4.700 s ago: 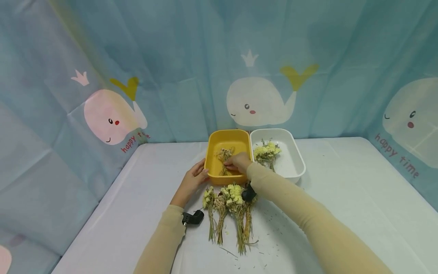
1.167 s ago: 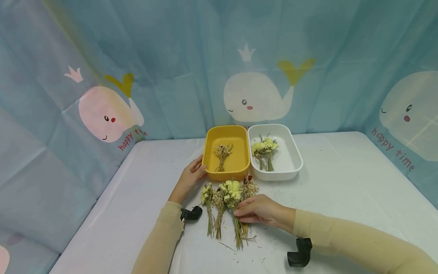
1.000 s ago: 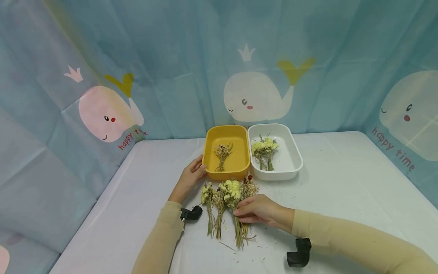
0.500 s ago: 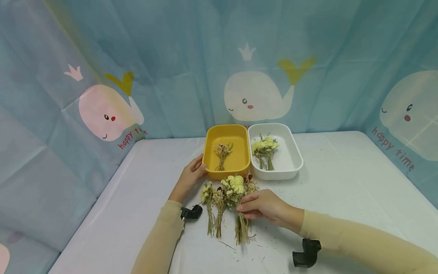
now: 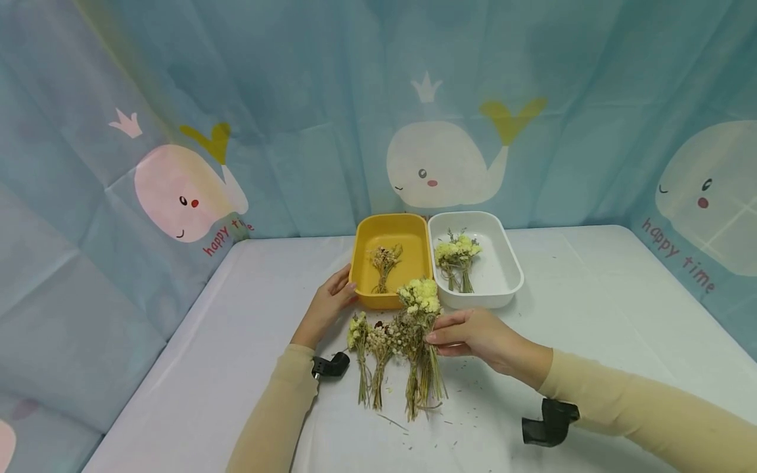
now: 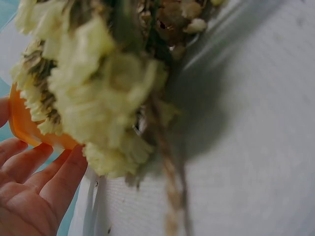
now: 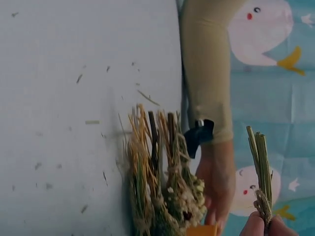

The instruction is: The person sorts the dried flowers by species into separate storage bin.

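Observation:
My right hand pinches the stems of a yellow dried-flower bunch, its head raised in front of the trays. In the right wrist view, thumb and finger grip the tied stems. My left hand rests its extended fingers on the left side of the yellow tray; in the left wrist view those fingers touch the tray wall. Below lie a small yellow bunch, a beige bunch and more dried stems partly hidden behind the held bunch.
One brownish dried bunch lies in the yellow tray. Beside that tray stands a white tray holding yellow dried flowers. Broken stem bits litter the white tabletop. A blue whale-print curtain hangs behind.
My right hand has left the yellow tray, where the brownish bunch lies, and come to the row. It has lifted the yellow bunch up and rightward. The left hand stays put.

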Tool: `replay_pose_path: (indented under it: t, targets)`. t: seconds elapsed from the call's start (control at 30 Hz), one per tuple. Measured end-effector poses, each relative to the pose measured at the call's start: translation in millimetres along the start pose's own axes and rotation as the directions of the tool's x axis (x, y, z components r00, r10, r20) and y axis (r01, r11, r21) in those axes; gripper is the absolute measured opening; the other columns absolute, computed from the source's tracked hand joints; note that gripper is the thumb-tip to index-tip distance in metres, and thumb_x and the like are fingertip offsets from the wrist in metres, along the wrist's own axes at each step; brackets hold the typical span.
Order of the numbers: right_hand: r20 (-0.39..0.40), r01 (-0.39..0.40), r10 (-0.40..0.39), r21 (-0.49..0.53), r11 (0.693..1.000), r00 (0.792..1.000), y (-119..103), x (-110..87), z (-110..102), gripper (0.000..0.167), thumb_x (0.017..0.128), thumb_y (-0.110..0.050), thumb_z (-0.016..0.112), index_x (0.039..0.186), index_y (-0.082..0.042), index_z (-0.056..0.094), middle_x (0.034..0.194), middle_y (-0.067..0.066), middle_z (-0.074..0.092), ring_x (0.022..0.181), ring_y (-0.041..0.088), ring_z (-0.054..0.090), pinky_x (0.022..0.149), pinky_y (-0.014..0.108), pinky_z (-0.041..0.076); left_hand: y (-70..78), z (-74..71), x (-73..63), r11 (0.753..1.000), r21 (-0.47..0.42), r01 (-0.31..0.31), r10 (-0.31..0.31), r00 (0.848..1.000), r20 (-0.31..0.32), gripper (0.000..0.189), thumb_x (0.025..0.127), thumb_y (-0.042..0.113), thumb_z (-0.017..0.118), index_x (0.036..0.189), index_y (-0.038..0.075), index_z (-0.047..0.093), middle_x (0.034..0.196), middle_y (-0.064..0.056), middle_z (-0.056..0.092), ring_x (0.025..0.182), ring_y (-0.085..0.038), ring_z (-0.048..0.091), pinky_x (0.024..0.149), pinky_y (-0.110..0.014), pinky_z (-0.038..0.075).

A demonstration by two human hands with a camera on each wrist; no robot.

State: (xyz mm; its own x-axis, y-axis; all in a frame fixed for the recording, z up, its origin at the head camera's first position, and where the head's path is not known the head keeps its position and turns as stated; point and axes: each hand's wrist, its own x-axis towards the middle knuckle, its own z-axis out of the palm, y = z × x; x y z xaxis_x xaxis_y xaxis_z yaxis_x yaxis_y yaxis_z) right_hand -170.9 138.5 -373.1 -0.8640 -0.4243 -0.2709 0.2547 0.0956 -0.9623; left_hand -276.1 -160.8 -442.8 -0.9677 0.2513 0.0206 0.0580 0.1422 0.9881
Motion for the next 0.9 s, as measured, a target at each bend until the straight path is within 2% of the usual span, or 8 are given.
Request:
replay_pose_path:
  t: [0.17,0.37,0.43,0.6,0.9]
  targets:
    - [-0.028,0.002,-0.002,-0.001,1.0,1.0,-9,3.1,-11,0.013,0.091,-0.006,0.07,0.102,-0.001,0.073,0.088,-0.005,0.074,0.079,0.004,0.07,0.078,0.02,0.063,0.3,-0.4,0.4,1.0,0.003,0.003,-0.003,1.0,-0.002,0.06,0.106,0.019,0.05,0.159,0.01,0.024,0.161,-0.015,0.033,0.143,-0.033,0.042,0.113,-0.042,0.047]
    - [-0.077,-0.019,0.024,0.06,0.998,0.997,-19,8.3,-23,0.035,0.091,-0.003,0.069,0.121,0.012,0.062,0.09,-0.002,0.077,0.078,0.005,0.073,0.077,0.021,0.063,0.2,-0.2,-0.4,1.0,0.009,-0.002,0.002,1.0,0.006,0.06,0.106,0.019,0.05,0.159,0.01,0.023,0.162,-0.015,0.032,0.144,-0.033,0.041,0.114,-0.044,0.046]
    - [-0.09,-0.02,0.027,0.081,0.997,0.996,-23,10.7,-27,0.032,0.092,-0.002,0.068,0.12,0.012,0.061,0.089,-0.001,0.077,0.077,0.005,0.073,0.076,0.02,0.063,0.3,0.2,-0.7,1.0,0.011,0.002,-0.002,1.0,0.005,0.06,0.106,0.02,0.05,0.159,0.011,0.023,0.162,-0.014,0.031,0.144,-0.032,0.041,0.114,-0.045,0.046]
    - [-0.133,-0.006,0.018,0.09,0.996,0.991,-30,18.2,-38,0.016,0.091,0.0,0.068,0.106,0.004,0.066,0.083,-0.002,0.076,0.072,0.004,0.072,0.073,0.018,0.063,-0.7,0.3,-0.2,1.0,0.007,0.003,-0.003,1.0,0.0,0.061,0.106,0.02,0.051,0.159,0.011,0.024,0.162,-0.014,0.032,0.144,-0.032,0.042,0.114,-0.045,0.046]
    - [-0.191,-0.006,0.025,0.097,0.995,0.981,-40,32.0,-55,0.02,0.093,-0.002,0.067,0.111,0.004,0.062,0.081,-0.005,0.073,0.072,0.003,0.071,0.073,0.017,0.062,-0.9,-0.4,0.3,1.0,0.007,0.006,-0.006,1.0,0.005,0.061,0.106,0.02,0.05,0.159,0.012,0.024,0.161,-0.015,0.033,0.144,-0.032,0.041,0.114,-0.045,0.046]
